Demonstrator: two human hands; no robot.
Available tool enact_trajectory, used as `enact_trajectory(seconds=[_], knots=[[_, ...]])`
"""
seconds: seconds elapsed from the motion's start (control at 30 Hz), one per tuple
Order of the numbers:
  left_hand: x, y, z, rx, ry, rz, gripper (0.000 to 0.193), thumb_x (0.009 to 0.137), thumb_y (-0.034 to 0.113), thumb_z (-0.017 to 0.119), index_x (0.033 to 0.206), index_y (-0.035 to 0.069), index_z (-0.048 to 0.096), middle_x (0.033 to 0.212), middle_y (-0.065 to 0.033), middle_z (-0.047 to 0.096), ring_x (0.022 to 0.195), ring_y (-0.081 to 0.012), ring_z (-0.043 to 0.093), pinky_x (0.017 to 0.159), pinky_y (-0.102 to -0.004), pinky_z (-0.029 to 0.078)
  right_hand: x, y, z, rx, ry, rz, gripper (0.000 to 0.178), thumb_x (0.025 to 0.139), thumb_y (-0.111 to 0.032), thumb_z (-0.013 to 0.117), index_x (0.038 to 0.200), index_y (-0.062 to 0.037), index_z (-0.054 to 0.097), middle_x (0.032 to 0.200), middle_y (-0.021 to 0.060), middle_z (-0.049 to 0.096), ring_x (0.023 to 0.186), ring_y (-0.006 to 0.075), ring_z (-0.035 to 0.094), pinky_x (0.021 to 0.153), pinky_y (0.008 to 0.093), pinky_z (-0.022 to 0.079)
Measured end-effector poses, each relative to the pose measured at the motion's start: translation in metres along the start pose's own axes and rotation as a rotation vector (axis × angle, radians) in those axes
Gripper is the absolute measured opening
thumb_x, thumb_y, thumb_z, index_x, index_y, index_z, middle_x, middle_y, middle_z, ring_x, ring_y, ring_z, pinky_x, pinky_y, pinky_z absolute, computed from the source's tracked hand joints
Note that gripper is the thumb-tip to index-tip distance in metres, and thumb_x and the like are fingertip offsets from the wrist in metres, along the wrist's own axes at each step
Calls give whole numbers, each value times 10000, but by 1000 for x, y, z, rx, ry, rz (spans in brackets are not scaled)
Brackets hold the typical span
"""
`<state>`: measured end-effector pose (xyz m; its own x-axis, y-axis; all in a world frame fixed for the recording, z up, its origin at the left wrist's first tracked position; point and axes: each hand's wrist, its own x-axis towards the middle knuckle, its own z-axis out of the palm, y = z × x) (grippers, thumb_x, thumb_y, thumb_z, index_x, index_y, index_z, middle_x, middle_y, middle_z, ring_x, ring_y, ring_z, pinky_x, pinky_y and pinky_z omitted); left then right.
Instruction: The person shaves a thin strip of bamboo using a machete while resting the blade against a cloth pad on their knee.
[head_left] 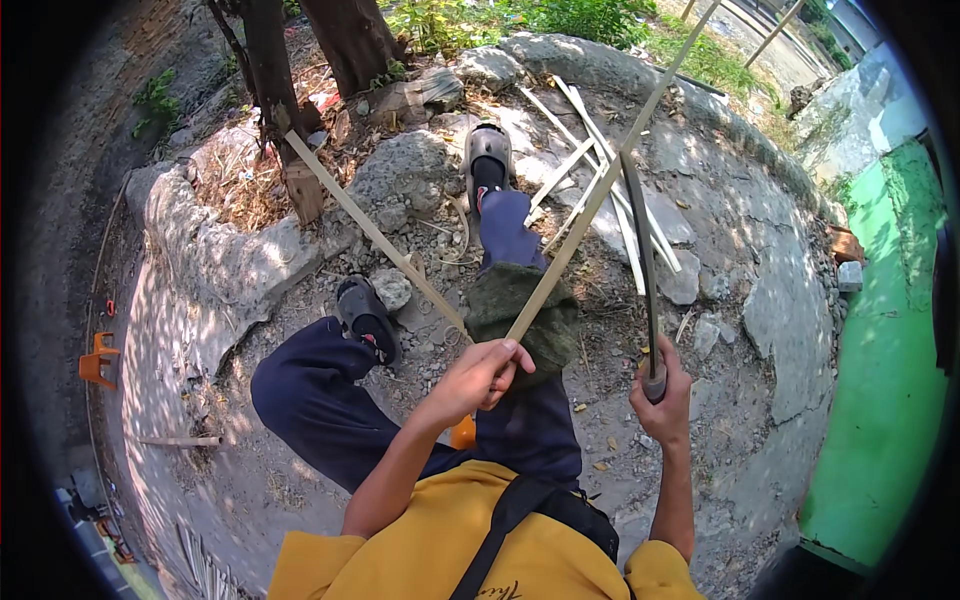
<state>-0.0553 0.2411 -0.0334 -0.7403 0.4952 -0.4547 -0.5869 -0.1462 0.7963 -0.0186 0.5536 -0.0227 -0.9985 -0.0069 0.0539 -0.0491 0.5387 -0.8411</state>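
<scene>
My left hand [482, 378] is closed in front of my lap, its fingers pinching the near end of a long bamboo strip [600, 190] that slants up and away to the right. A second bamboo strip [375, 235] runs from the far left down to just beside this hand; I cannot tell whether the hand grips it too. My right hand [664, 392] is wrapped round the handle of a machete [644, 250]. Its long, dark, slightly curved blade points away from me, with the tip close to the first strip. A dark green cloth [525, 315] lies over my outstretched leg.
Several pale split strips [590, 165] lie crossed on the ground past my leg. Tree trunks [350, 45] and rough broken concrete [405, 165] stand ahead left. A green wall [880, 350] borders the right side. An orange stool [98, 360] is far left.
</scene>
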Motion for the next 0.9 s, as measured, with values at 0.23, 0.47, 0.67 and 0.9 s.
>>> enact_trajectory(seconds=[0.23,0.47,0.67,0.9], knots=[[-1,-7,-5,30,-16,-127,463,1165,364,385,1106,-8,654,667,52,415,490,-45,346,441,-239,264,0,-4,50,-158,-321,-9,841,696,-150,824,1474,-132,505,838,117,706,723,372,720,678,451,572],[-13,-3,-5,319,117,-93,473,1136,379,476,1027,-25,696,693,1,525,554,-108,472,528,-306,392,15,-2,66,-231,-438,-81,735,709,-201,834,1366,-122,514,900,133,742,770,414,723,692,486,580],[-10,-29,-21,434,143,-15,464,1133,382,497,952,-9,670,701,-38,556,637,-135,524,602,-335,430,7,-16,74,-434,-270,-89,597,723,-220,845,1225,-102,544,846,134,727,746,394,726,665,472,563],[-2,-39,1,416,230,119,363,1117,278,520,939,-16,638,713,-49,559,657,-162,531,634,-345,443,5,-13,85,-422,-206,-138,422,743,-230,838,1056,-104,584,750,160,714,683,381,724,617,480,550]])
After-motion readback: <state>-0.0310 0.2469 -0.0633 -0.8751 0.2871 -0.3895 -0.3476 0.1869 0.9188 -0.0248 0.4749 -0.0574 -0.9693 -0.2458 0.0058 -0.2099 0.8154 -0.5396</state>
